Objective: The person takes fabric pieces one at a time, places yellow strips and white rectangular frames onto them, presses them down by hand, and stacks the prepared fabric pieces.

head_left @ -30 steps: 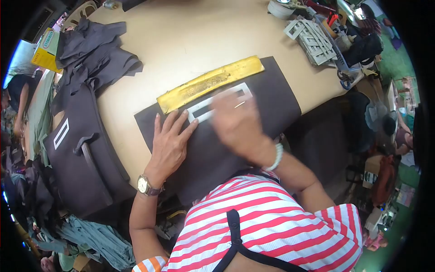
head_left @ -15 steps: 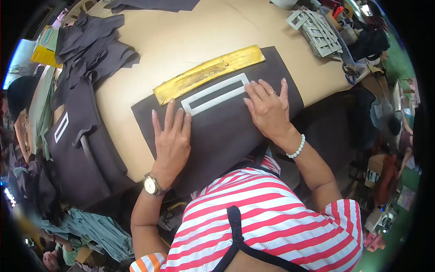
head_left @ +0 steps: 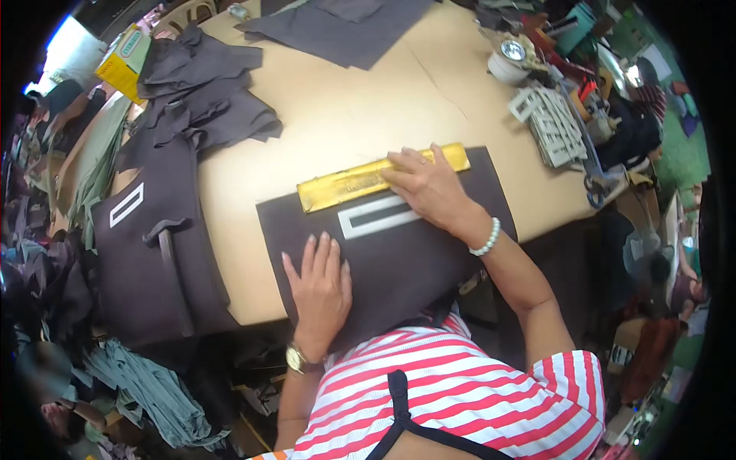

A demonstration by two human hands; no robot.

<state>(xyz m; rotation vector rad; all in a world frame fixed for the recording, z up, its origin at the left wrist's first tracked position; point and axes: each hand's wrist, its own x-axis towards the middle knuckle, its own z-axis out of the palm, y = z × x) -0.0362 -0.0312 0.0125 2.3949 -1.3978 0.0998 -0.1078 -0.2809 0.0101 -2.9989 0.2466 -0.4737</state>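
Observation:
A dark grey fabric panel (head_left: 383, 284) lies flat at the table's front edge. My left hand (head_left: 318, 284) rests on it, fingers stretched out. A white rectangular frame (head_left: 356, 227) lies on the panel, its right end hidden under my right hand (head_left: 429, 188). Along the panel's far edge is a worn yellow strip (head_left: 330, 190). My right hand reaches across the frame, with bent fingers closed on the strip and one finger sticking up; the thumb's grip is partly hidden.
To the left, dark fabric pieces (head_left: 195, 84) lie heaped beside a stack with another white frame (head_left: 126, 205) and a dark strap. At the right are piled frames (head_left: 556, 130), scissors (head_left: 594, 192) and a white container (head_left: 510, 65). More dark fabric (head_left: 345, 34) lies at the back.
My right hand has moved from the white frame's right end onto the yellow strip. My left hand has slid back from the frame towards my body. The view has shifted.

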